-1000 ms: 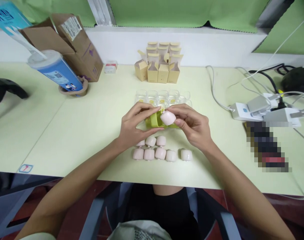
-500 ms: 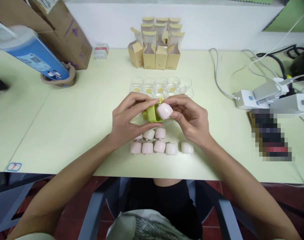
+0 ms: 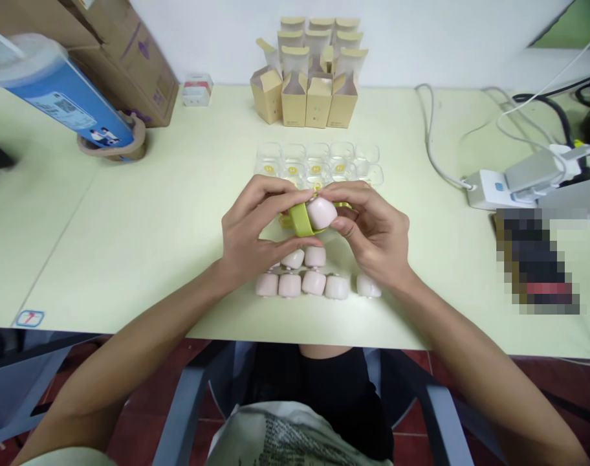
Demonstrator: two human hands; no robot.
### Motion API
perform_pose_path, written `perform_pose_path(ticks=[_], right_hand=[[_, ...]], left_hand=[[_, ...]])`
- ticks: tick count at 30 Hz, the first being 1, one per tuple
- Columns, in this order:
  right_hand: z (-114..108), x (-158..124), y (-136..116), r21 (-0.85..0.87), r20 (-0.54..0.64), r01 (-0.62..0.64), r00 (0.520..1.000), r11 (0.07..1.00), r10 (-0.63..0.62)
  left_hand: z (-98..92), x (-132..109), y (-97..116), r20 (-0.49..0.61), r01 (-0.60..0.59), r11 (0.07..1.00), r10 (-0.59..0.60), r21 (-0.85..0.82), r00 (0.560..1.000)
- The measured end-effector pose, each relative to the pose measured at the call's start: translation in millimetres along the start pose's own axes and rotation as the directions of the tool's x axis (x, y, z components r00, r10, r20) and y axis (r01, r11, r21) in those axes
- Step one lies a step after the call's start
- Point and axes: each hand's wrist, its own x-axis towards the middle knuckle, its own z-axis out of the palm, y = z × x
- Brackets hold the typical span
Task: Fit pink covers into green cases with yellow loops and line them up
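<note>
Between my hands is a yellow-green case with a pale pink rounded piece partly inside its open side. My left hand grips the case from the left, thumb below and fingers above. With thumb and fingers, my right hand pinches the pink piece from the right; its fingertips meet the left ones at the top edge. Just below, several similar pink and whitish rounded pieces stand in two rows, part of the upper row hidden by my left hand. One whitish piece sits apart at the right.
Clear plastic cups with yellow marks stand in rows beyond my hands. Several open small cartons are at the wall. A blue cup in a holder and cardboard box are left; a power strip and blurred dark object right.
The view has shifted slightly. The pink piece seems to sit a little further into the yellow-green case, which has tilted slightly. Both hands keep nearly the same hold.
</note>
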Motion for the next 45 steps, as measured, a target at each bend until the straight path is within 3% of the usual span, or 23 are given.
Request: perform_pose_path(ticks=[8, 16, 27, 31, 35, 38, 41, 45], right_hand=[[0.7, -1.0, -0.8, -0.041, -0.016, 0.007, 1.0, 0.999, -0.008], [0.8, -1.7, 3.2, 0.003, -0.005, 0.091, 0.996, 0.996, -0.091], [1.0, -3.4, 2.7, -0.085, 0.004, 0.139, 0.99, 0.987, -0.139], [5.0, -4.6, 0.6, -0.03, -0.016, 0.03, 0.999, 0.999, -0.03], [6.0, -3.1, -3.6, 0.143, 0.086, -0.143, 0.988, 0.979, 0.131], [0.1, 0.3, -7.2, 0.164, 0.125, -0.123, 0.987, 0.979, 0.103], [-7.9, 2.3, -8.6, -0.003, 0.157, 0.0, 0.988, 1.0, 0.001], [-10.9, -0.8, -6.5, -0.062, 0.116, 0.038, 0.993, 0.997, -0.031]], left_hand=[[1.7, -4.7, -1.7, 0.023, 0.065, 0.995, -0.063, -0.076, 0.998], [2.9, -9.6, -1.0, 0.044, 0.098, 0.994, -0.097, -0.037, 0.994], [6.1, -14.3, -2.8, 0.021, 0.091, 0.994, -0.092, 0.06, 0.996], [8.3, -16.3, -2.1, -0.017, 0.088, 0.989, -0.086, 0.117, 0.996], [9.2, -14.3, 0.0, -0.061, 0.069, 0.991, -0.062, 0.114, 0.996], [7.0, -9.7, 0.2, 0.012, 0.063, 0.998, -0.063, 0.004, 0.998], [3.0, -5.9, -1.6, 0.142, 0.066, 0.996, -0.057, -0.063, 0.988], [-1.0, -4.8, -1.0, 0.132, 0.092, 0.992, -0.08, -0.084, 0.988]])
